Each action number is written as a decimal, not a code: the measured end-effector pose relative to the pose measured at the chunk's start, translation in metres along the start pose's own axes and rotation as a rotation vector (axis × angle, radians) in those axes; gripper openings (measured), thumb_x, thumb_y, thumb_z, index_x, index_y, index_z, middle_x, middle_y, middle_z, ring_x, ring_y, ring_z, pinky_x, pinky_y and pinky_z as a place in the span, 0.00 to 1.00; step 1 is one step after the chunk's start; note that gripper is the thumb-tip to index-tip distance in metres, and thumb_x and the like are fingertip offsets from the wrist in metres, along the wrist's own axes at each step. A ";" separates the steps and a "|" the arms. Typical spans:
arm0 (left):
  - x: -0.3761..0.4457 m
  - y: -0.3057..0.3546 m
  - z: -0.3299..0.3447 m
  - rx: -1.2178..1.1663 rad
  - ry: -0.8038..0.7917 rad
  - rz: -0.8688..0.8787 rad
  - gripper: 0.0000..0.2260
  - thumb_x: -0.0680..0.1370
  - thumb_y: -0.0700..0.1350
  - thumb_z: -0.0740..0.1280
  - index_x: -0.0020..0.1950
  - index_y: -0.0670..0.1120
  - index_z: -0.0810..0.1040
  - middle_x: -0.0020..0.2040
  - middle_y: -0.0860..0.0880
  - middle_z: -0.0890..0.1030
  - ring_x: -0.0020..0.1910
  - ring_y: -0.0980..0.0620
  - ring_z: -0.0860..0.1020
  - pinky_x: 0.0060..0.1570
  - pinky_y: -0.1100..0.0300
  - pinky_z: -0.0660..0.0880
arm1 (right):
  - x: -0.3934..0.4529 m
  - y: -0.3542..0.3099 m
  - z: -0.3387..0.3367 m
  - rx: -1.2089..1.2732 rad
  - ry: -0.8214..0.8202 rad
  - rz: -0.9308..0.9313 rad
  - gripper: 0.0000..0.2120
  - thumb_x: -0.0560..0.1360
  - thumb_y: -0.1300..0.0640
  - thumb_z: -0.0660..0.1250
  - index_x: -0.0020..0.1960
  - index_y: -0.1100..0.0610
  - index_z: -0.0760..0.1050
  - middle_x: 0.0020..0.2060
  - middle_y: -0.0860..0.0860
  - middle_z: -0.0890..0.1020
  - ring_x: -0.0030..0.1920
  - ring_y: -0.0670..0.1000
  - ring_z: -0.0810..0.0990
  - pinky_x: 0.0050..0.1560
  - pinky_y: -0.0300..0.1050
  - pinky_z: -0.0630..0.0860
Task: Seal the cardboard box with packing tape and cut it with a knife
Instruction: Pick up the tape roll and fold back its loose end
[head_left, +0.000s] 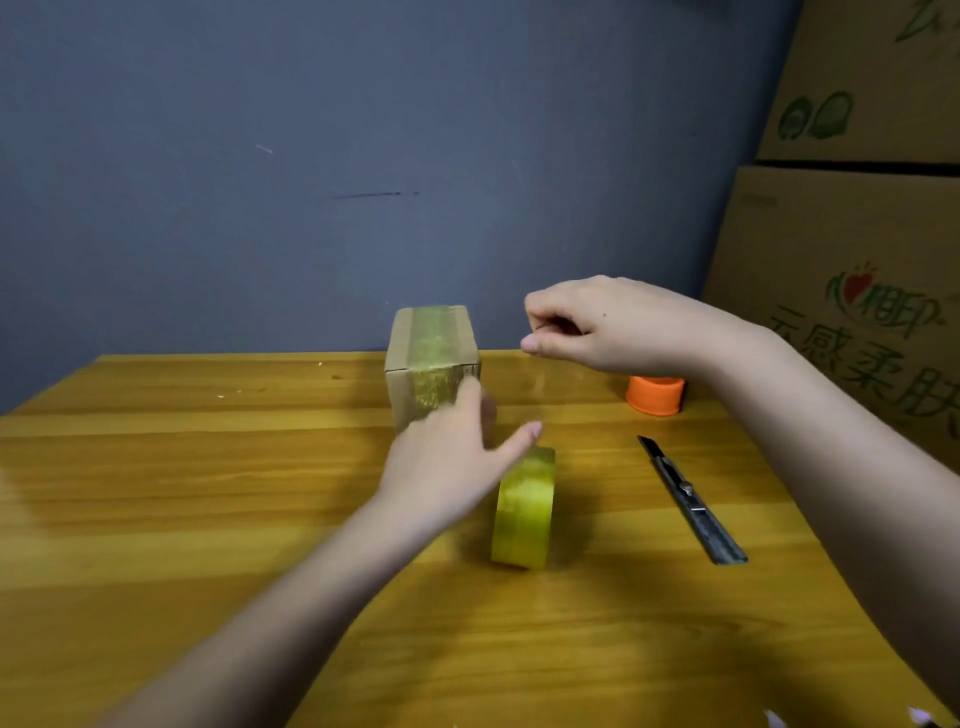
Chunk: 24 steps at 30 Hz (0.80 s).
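The place looked like a small packing or storage room. A wooden table with yellow-brown planks (208, 519) stood against a plain, scuffed blue-grey wall (311, 156). At the right, large brown cardboard cartons printed with green lettering and fruit pictures (852, 270) were stacked one on another beside the table.
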<state>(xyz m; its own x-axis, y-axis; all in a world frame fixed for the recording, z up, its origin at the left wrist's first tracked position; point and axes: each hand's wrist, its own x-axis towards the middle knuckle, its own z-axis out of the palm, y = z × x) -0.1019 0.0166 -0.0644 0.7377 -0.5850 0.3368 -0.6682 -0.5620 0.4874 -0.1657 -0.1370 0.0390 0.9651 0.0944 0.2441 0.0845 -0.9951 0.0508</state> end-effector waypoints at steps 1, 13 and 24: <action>0.007 0.001 -0.004 -0.234 0.048 0.033 0.16 0.72 0.62 0.66 0.48 0.52 0.70 0.44 0.54 0.79 0.44 0.53 0.79 0.43 0.56 0.75 | 0.001 -0.001 -0.001 0.000 -0.007 -0.002 0.14 0.78 0.44 0.59 0.39 0.53 0.67 0.35 0.47 0.75 0.36 0.47 0.72 0.37 0.48 0.69; 0.040 0.007 -0.014 -0.864 -0.050 0.178 0.08 0.74 0.36 0.69 0.38 0.47 0.76 0.34 0.50 0.80 0.30 0.58 0.81 0.33 0.63 0.75 | -0.002 -0.001 -0.004 -0.221 0.272 0.057 0.14 0.74 0.40 0.59 0.41 0.50 0.68 0.33 0.44 0.71 0.37 0.49 0.72 0.34 0.44 0.63; 0.041 0.012 -0.016 -0.823 -0.006 0.125 0.06 0.73 0.39 0.70 0.38 0.47 0.78 0.35 0.49 0.80 0.31 0.55 0.83 0.31 0.65 0.77 | -0.046 0.006 0.063 0.967 0.474 0.230 0.17 0.69 0.53 0.73 0.55 0.50 0.72 0.47 0.46 0.80 0.47 0.43 0.80 0.46 0.40 0.76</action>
<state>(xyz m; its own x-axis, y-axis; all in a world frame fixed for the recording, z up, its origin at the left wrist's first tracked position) -0.0781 -0.0047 -0.0320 0.6607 -0.6190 0.4246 -0.4602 0.1129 0.8806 -0.1939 -0.1494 -0.0325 0.8073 -0.3003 0.5081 0.2730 -0.5733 -0.7725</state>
